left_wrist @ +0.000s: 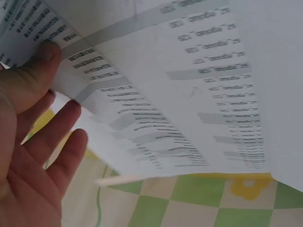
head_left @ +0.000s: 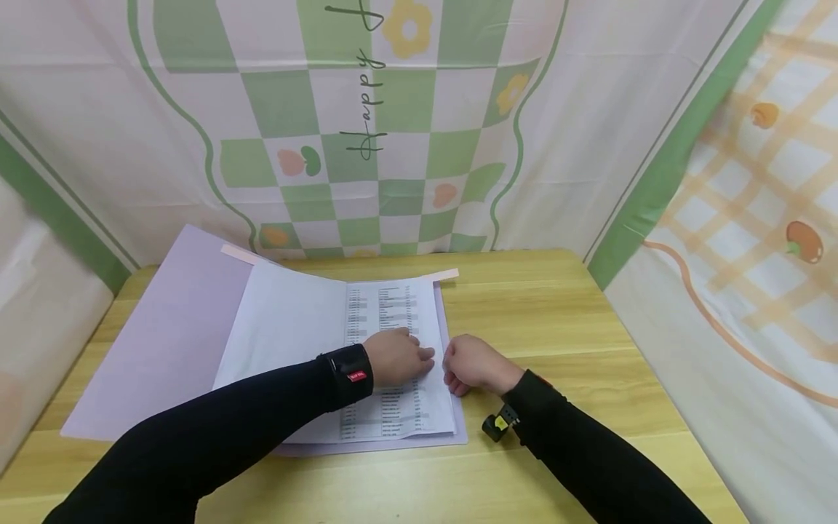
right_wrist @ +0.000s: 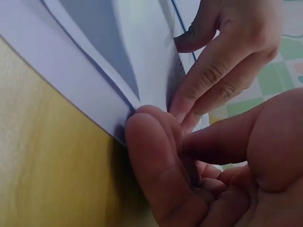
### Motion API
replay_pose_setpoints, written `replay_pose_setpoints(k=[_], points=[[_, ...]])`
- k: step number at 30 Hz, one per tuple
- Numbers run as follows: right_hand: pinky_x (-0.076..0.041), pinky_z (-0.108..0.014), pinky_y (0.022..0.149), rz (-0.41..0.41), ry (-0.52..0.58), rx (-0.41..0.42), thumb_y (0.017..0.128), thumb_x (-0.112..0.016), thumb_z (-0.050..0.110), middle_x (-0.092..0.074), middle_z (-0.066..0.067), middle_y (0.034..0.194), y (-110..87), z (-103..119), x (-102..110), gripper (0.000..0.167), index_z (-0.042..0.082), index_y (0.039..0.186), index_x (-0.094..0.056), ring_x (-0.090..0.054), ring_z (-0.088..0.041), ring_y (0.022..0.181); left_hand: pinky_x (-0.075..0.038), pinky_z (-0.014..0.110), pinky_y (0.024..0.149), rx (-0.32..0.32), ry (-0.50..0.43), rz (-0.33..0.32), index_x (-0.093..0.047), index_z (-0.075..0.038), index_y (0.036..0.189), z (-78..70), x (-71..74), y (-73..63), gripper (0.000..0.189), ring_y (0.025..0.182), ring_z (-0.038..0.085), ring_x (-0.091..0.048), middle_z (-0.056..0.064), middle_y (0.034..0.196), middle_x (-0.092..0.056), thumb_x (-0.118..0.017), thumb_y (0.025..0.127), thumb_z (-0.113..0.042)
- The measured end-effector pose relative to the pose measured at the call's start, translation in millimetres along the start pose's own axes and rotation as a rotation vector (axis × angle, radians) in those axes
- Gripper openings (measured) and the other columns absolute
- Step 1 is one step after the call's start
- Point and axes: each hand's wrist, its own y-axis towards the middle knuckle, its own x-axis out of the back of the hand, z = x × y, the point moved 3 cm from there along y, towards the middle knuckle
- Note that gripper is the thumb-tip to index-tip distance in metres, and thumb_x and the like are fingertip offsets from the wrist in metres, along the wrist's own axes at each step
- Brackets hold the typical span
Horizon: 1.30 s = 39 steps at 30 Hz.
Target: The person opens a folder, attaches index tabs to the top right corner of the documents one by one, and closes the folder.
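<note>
A lavender folder (head_left: 157,320) lies spread on the table, with white sheets inside. The right-hand printed sheet (head_left: 402,415) carries a table of text lines with grey bands. My left hand (head_left: 398,356) is over this sheet, thumb touching its printed side and fingers loosely extended near its edge in the left wrist view. At the sheet's right edge, my right hand (head_left: 478,364) has its fingers curled and pinches the paper edge (right_wrist: 130,94). The exact contact is partly hidden behind its fingertips. Both hands are close together, the left (right_wrist: 232,56) just beyond the right.
Pale pink strips (head_left: 445,275) stick out at the top of the sheets. Wood-grain table (head_left: 537,306) surface extends to the right of the folder. Patterned cloth (head_left: 419,109) hangs behind and at both sides. A small black device (head_left: 499,423) hangs at the right wrist.
</note>
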Motion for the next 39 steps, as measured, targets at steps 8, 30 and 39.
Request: replay_pose_setpoints(k=[8,30,39], points=[[-0.051,-0.033,0.048,0.038,-0.07,0.021,0.1,-0.045,0.002,-0.062,-0.012,0.069,-3.3,3.2,1.4,0.016,0.001,0.09,-0.057,-0.058,-0.021,0.052,-0.047,0.028,0.082,-0.1,0.11,-0.073,-0.074,-0.023,0.108,1.8,-1.6,-2.3,0.015,0.093,0.012,-0.061,-0.008,0.104,-0.067,-0.065,0.096,-0.024],[-0.044,-0.027,0.048,0.145,0.015,0.109,0.092,-0.049,-0.004,-0.065,-0.009,0.077,1.3,10.1,-1.2,0.03,0.007,0.118,-0.061,-0.052,-0.018,0.054,-0.053,0.028,0.077,-0.003,-0.183,-0.111,-0.048,-0.018,0.134,10.9,-3.4,-13.7,0.034,0.092,0.02,-0.065,0.012,0.146,-0.043,-0.054,0.102,-0.011],[-0.046,-0.029,0.052,0.097,-0.15,0.262,0.092,-0.053,-0.002,-0.059,-0.003,0.065,2.0,18.2,-2.5,0.013,0.008,0.087,-0.061,-0.054,-0.015,0.056,-0.049,0.023,0.076,-0.058,-0.161,-0.154,-0.049,-0.016,0.127,12.5,1.8,-17.4,0.032,0.086,0.011,-0.056,0.001,0.109,-0.05,-0.061,0.098,-0.01]])
